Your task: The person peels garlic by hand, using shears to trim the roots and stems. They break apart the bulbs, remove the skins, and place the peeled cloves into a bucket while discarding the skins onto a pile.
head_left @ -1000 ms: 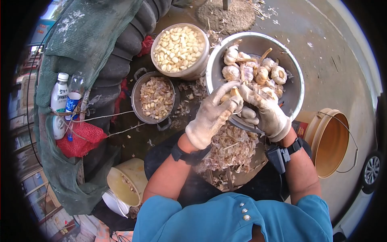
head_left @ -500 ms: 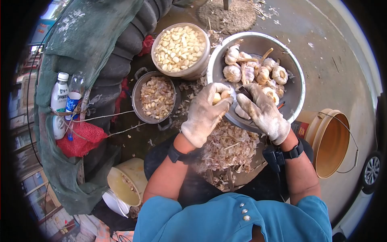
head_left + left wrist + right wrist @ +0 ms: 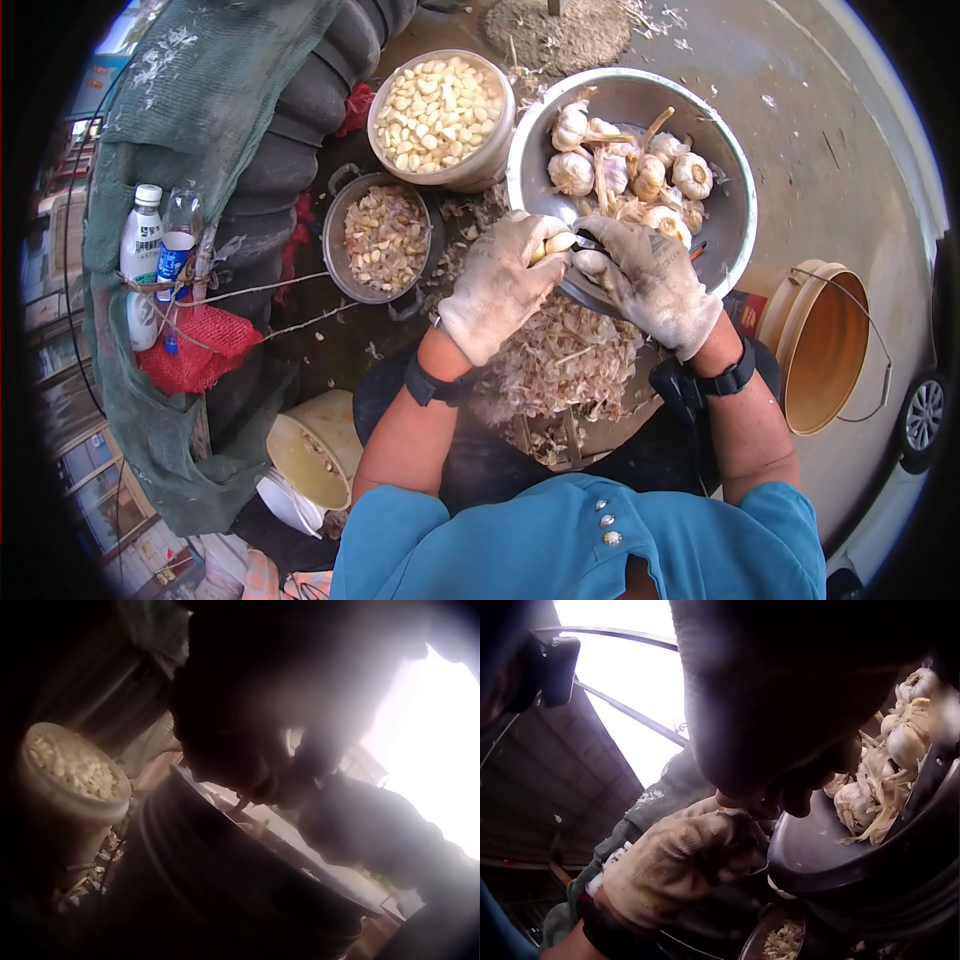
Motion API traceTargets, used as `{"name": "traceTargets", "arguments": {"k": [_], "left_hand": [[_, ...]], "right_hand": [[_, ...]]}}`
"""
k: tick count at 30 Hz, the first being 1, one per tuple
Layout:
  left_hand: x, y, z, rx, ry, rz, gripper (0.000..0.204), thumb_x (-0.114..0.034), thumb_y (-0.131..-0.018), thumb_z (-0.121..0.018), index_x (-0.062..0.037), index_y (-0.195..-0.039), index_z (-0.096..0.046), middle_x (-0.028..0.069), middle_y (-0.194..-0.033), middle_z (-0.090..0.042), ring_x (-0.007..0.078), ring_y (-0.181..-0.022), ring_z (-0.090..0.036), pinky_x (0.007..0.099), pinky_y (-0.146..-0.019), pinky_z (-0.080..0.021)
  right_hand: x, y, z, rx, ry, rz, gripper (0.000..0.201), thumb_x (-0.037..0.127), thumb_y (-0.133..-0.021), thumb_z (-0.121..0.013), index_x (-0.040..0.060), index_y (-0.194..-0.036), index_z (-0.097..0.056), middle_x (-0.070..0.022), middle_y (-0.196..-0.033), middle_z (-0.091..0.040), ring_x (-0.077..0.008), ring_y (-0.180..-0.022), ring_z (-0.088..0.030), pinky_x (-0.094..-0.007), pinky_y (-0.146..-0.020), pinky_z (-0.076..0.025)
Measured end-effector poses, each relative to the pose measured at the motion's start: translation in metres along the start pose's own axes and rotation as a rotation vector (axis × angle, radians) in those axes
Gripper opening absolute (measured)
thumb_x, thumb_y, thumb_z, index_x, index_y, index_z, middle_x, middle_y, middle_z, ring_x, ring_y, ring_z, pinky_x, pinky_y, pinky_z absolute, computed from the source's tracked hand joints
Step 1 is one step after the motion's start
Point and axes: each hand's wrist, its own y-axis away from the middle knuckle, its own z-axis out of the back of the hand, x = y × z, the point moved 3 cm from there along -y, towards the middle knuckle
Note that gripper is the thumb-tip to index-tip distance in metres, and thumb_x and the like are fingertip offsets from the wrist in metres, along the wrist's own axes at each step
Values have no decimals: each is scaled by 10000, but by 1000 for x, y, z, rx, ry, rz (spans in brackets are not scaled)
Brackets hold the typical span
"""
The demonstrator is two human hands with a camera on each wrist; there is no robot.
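Both hands wear pale, soiled work gloves and meet over the near rim of a metal basin. The left hand pinches peeled-looking garlic cloves between thumb and fingers. My right hand grips a small knife, whose short silver blade shows beside the cloves; its grip is mostly hidden by the glove. Garlic bulbs, some with dry stalks, lie in the basin beyond the fingers. In the right wrist view, the left glove is close below the dark right hand. Deep shadow hides the fingers in the left wrist view.
A tub of peeled cloves stands left of the basin, with a pot of unpeeled cloves nearer. Papery garlic skins heap below the hands. A tan bucket lies tipped at right; a yellowish bucket is at lower left.
The hands parted slightly, then came together again. The right hand turned over, knuckles up, and the blade now shows against the cloves. The left hand keeps its hold on the cloves.
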Motion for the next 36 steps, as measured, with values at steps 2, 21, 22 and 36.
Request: {"name": "traceTargets", "arguments": {"k": [2,21,22,36], "left_hand": [[2,1,0,24,-59,-31,214,-23,-693,-680,-62,-900,-648,111,-1073,-592,327,-951,-587,413,-786,-499],[7,2,22,222,921,636,279,-94,-800,-625,25,-1051,-654,60,-964,-686,105,-841,-614,240,-762,-473],[7,1,22,217,903,595,277,-106,-803,-626,23,-1046,-656,60,-961,-685,104,-843,-614,234,-756,-469],[1,5,18,295,1151,638,365,-288,-838,-669,24,-1026,-653,41,-863,-664,75,-704,-579,193,-596,-434]], "right_hand": [[-6,3,-4,-30,7,38,260,220,-926,-598,52,-1124,-610,-168,-882,-637,-356,-825,-634,-421,-720,-508],[-8,15,-15,119,-404,-160,306,215,-923,-633,48,-1180,-632,-191,-990,-680,-322,-898,-668,-373,-803,-520],[-10,16,-16,119,-403,-161,306,215,-923,-633,48,-1180,-632,-191,-990,-680,-322,-898,-668,-373,-803,-520],[-7,24,-19,327,-789,-320,328,317,-997,-540,14,-1100,-609,-3,-958,-592,-100,-889,-506,-283,-803,-454]]}}
